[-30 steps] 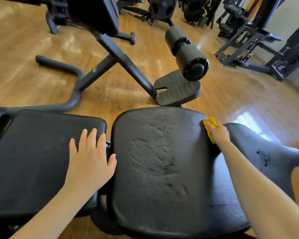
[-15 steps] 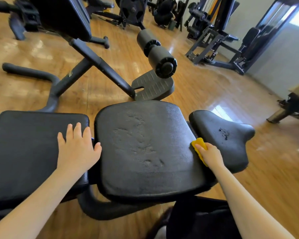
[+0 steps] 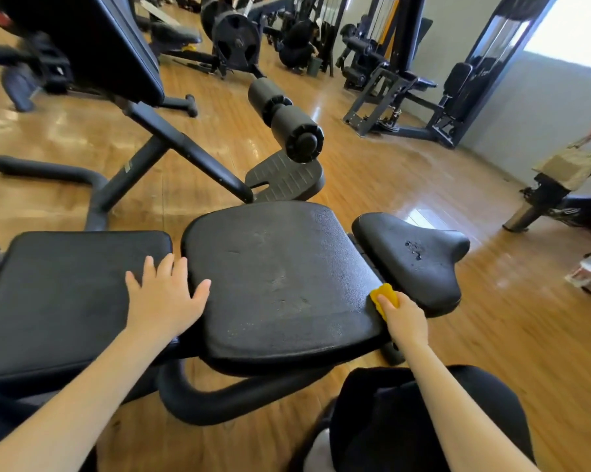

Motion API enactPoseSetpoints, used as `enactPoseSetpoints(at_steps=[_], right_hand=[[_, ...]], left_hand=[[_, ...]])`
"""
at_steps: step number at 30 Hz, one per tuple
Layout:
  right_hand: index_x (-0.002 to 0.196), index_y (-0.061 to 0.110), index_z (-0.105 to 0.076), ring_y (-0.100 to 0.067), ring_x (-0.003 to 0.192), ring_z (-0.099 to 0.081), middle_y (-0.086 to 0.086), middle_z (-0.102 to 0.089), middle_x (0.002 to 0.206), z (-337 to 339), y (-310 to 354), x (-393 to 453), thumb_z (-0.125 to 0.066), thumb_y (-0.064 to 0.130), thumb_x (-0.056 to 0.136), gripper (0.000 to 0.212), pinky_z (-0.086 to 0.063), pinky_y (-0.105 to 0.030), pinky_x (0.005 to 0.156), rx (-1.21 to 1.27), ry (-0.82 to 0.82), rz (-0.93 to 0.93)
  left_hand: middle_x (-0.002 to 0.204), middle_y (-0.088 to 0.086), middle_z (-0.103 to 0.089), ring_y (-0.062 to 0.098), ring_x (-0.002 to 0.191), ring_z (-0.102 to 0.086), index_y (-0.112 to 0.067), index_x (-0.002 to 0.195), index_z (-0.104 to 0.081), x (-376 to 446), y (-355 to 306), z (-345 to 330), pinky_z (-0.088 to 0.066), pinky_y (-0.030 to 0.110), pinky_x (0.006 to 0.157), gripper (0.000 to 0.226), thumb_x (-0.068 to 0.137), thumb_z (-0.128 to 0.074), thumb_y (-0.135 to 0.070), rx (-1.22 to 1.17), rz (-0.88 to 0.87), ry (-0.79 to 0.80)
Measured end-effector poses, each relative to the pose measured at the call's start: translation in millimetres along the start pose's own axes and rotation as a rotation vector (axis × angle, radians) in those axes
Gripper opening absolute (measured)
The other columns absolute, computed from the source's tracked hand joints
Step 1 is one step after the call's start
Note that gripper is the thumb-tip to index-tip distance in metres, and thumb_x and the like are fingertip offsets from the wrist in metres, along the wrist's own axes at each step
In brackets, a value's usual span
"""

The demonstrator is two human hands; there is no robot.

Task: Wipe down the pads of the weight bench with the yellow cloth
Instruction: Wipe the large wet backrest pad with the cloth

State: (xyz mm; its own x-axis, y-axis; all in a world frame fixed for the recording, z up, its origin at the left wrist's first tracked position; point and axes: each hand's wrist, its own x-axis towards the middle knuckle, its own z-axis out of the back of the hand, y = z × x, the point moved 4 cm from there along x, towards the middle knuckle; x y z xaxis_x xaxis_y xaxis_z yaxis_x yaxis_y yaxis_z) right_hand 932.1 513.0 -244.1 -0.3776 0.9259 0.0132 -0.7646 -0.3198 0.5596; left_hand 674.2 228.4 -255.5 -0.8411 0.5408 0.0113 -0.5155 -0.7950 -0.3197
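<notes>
Both hands are on the bench: the left hand lies flat with fingers spread across the gap between the left pad and the middle pad, while the right hand pinches the bunched yellow cloth at the middle pad's right edge, about 4 o'clock of its centre. Pressing this near the rim, the cloth could slip into the narrow gap between that pad and the end pad at 3 o'clock, and snag on the frame there. The end pad shows droplets or scuffs, likely unwiped. Open pad surface runs toward 9 o'clock; a black tube of the frame curves below at 6 o'clock.
</notes>
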Motion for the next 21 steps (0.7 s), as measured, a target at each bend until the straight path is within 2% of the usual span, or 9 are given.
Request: enactPoseSetpoints(at_steps=[3, 6, 8, 10, 12, 13, 15, 18, 21], right_hand=[[0.108, 0.016, -0.062, -0.029, 0.115, -0.053, -0.006, -0.063, 0.119, -11.1, 21.4, -25.4, -0.053, 0.036, 0.089, 0.029, -0.040, -0.035, 0.087, -0.022, -0.016, 0.172], [0.124, 0.020, -0.054, -0.018, 0.131, -0.041, 0.001, -0.050, 0.138, -38.2, 50.9, -62.3, -0.049, 0.041, 0.090, 0.040, -0.034, -0.031, 0.101, -0.144, 0.036, 0.369], [0.120, 0.021, -0.059, -0.015, 0.125, -0.049, 0.004, -0.055, 0.133, -51.4, 70.4, -91.8, -0.044, 0.048, 0.086, 0.046, -0.040, -0.027, 0.099, -0.211, 0.006, 0.536], [0.106, 0.024, -0.067, -0.011, 0.108, -0.062, 0.007, -0.067, 0.115, -55.2, 80.3, -107.6, -0.037, 0.055, 0.083, 0.049, -0.049, -0.023, 0.087, -0.209, 0.079, 0.638], [0.109, 0.023, -0.065, -0.009, 0.108, -0.062, 0.008, -0.067, 0.115, -51.7, 75.1, -98.4, -0.022, 0.065, 0.087, 0.064, -0.049, -0.023, 0.088, -0.251, 0.146, 0.708], [0.116, 0.022, -0.062, -0.010, 0.115, -0.058, 0.006, -0.063, 0.122, -46.1, 67.3, -87.6, -0.017, 0.071, 0.085, 0.073, -0.045, -0.023, 0.093, -0.237, 0.148, 0.695], [0.128, 0.022, -0.052, -0.011, 0.128, -0.045, 0.006, -0.051, 0.136, -28.5, 47.6, -60.8, -0.030, 0.068, 0.084, 0.067, -0.035, -0.024, 0.102, -0.157, 0.146, 0.562], [0.130, 0.019, -0.049, -0.018, 0.128, -0.044, 0.001, -0.050, 0.138, -9.8, 30.5, -31.5, -0.051, 0.041, 0.090, 0.046, -0.033, -0.027, 0.098, -0.090, 0.155, 0.323], [0.127, 0.018, -0.051, -0.023, 0.122, -0.049, -0.002, -0.055, 0.133, -11.9, 29.8, -23.3, -0.048, 0.043, 0.091, 0.044, -0.038, -0.033, 0.094, -0.128, 0.110, 0.260]], left_hand=[[0.154, 0.004, -0.016, 0.024, 0.143, -0.005, -0.015, 0.144, -0.023, -16.7, -25.7, -7.6, -0.007, 0.052, 0.112, 0.065, 0.092, -0.032, -0.052, -0.059, -0.121, 0.027], [0.155, 0.002, -0.011, 0.019, 0.143, -0.001, -0.015, 0.146, -0.018, -34.0, -55.8, -21.1, -0.004, 0.043, 0.115, 0.066, 0.093, -0.027, -0.052, -0.050, -0.261, 0.094], [0.155, 0.001, -0.012, 0.018, 0.143, -0.003, -0.016, 0.146, -0.020, -41.3, -63.3, -27.6, -0.004, 0.040, 0.115, 0.074, 0.087, -0.014, -0.061, -0.001, -0.294, 0.085], [0.154, 0.000, -0.018, 0.017, 0.143, -0.008, -0.017, 0.145, -0.025, -42.1, -65.1, -27.2, -0.006, 0.039, 0.115, 0.086, 0.075, -0.002, -0.063, -0.015, -0.292, 0.042], [0.153, -0.001, -0.020, 0.016, 0.142, -0.009, -0.018, 0.144, -0.027, -38.9, -66.2, -25.4, -0.007, 0.038, 0.115, 0.073, 0.084, -0.014, -0.058, -0.022, -0.290, 0.018], [0.153, -0.001, -0.020, 0.016, 0.142, -0.009, -0.018, 0.144, -0.026, -37.6, -67.0, -25.3, -0.008, 0.038, 0.116, 0.064, 0.090, -0.023, -0.053, -0.018, -0.294, 0.015], [0.153, -0.001, -0.021, 0.016, 0.142, -0.010, -0.018, 0.144, -0.027, -37.7, -69.1, -26.5, -0.008, 0.038, 0.116, 0.058, 0.093, -0.034, -0.044, -0.026, -0.302, 0.015], [0.152, -0.001, -0.024, 0.016, 0.142, -0.012, -0.018, 0.142, -0.030, -41.6, -67.6, -27.1, -0.008, 0.037, 0.115, 0.055, 0.093, -0.038, -0.041, -0.043, -0.287, 0.008], [0.150, -0.001, -0.027, 0.016, 0.141, -0.015, -0.018, 0.141, -0.033, -41.6, -68.4, -25.8, -0.009, 0.037, 0.115, 0.053, 0.092, -0.039, -0.039, -0.041, -0.279, -0.010]])
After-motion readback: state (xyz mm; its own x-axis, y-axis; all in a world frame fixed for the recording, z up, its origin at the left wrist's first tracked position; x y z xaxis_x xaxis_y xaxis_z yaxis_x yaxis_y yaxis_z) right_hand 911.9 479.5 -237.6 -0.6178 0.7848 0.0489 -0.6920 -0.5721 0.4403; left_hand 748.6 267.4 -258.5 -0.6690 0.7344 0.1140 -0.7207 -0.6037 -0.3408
